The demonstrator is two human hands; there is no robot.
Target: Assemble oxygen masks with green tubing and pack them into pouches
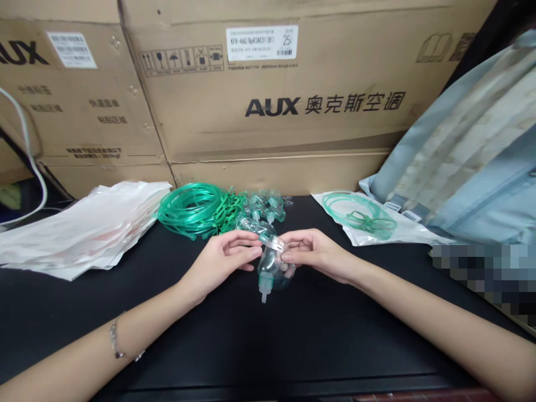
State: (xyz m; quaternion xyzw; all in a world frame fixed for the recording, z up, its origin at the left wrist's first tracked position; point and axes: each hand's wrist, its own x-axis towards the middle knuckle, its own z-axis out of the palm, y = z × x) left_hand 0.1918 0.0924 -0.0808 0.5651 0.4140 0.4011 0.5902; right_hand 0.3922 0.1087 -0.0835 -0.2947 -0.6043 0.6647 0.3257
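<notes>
A clear plastic oxygen mask (pixel 272 262) with a metal nose strip is held above the black table, its pale green connector and nozzle pointing down towards me. My right hand (pixel 312 254) grips its right side between thumb and fingers. On the other side, my left hand (pixel 232 251) has its curled fingers and thumb at the mask's upper left edge; its exact contact is partly hidden. Just behind lie several more clear masks (pixel 266 206). Beside them are a heap of green elastic straps (pixel 229 211) and coiled green tubing (pixel 190 206).
A stack of white paper-like bags (pixel 96 223) lies at the left. At the right, a plastic pouch (pixel 347 226) carries coiled tubing and a green strap. Large cardboard boxes (pixel 201 123) stand along the back, and a light blue backpack (pixel 473 167) leans at the right.
</notes>
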